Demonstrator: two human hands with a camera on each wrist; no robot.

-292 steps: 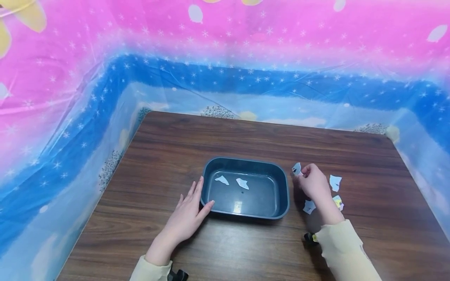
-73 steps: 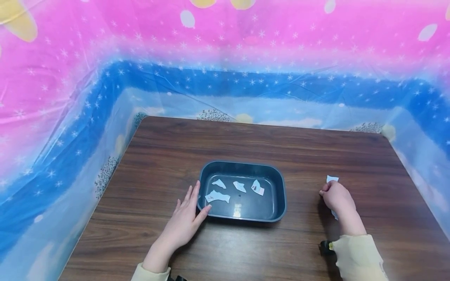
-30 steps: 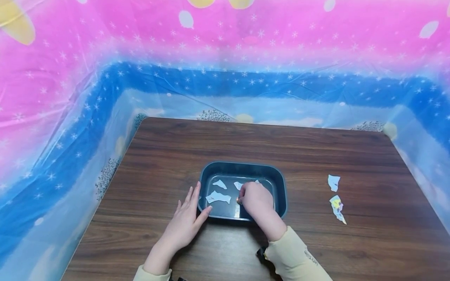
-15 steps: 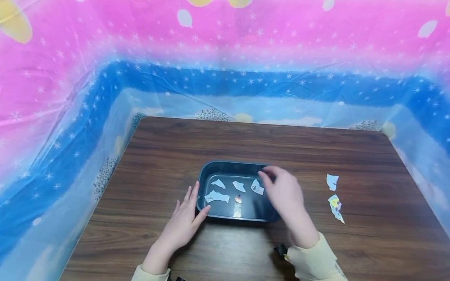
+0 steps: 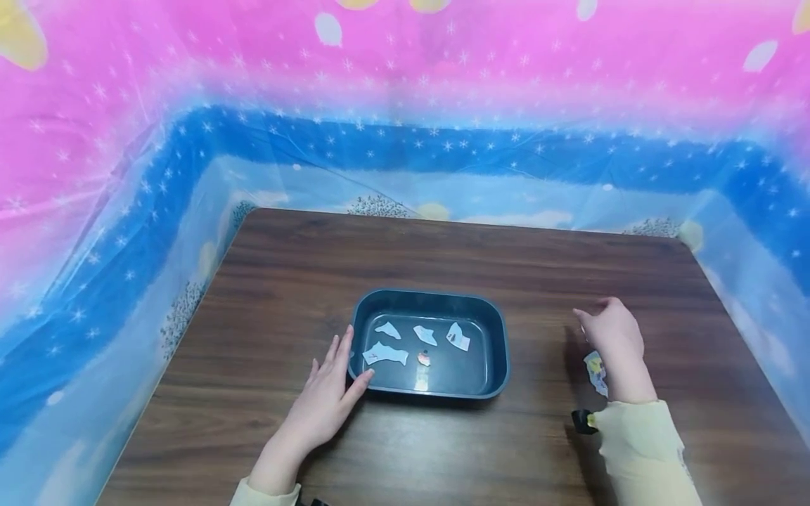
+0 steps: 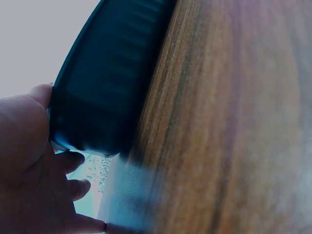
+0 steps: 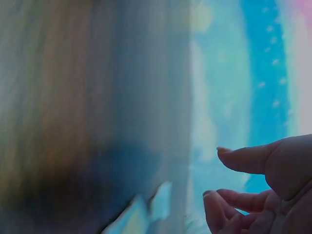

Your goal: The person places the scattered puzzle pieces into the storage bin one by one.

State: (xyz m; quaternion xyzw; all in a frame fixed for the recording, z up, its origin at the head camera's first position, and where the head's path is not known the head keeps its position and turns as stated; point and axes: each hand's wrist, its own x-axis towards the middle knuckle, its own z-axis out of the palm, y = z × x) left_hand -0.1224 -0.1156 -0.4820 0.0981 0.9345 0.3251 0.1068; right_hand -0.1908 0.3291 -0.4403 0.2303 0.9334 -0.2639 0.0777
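Observation:
My left hand (image 5: 321,402) rests against the left end of a dark blue-grey plastic tray (image 5: 465,369), its fingers along the outside and its thumb by the near rim. In the left wrist view the thumb meets the tray's wall (image 6: 105,87). Several torn paper scraps lie flat inside, including a wide white scrap (image 5: 386,353) and a small reddish scrap (image 5: 424,359). Right of the tray, my right hand (image 5: 615,344) hovers above a scrap with yellow print (image 5: 595,372). The right wrist view shows thumb and fingers apart, with a second scrap (image 7: 161,201) below; the hand mostly hides it in the head view.
The brown wood-grain table (image 5: 443,253) surrounds the tray. A pink and blue patterned cloth (image 5: 405,147) hangs along its back and sides. A black wrist device (image 5: 583,422) sits at the right cuff.
Over the earlier frames, the right hand carried scraps into the tray, lastly the small reddish one, which it let go. It has since moved right to the scraps on the table. The left hand stays put.

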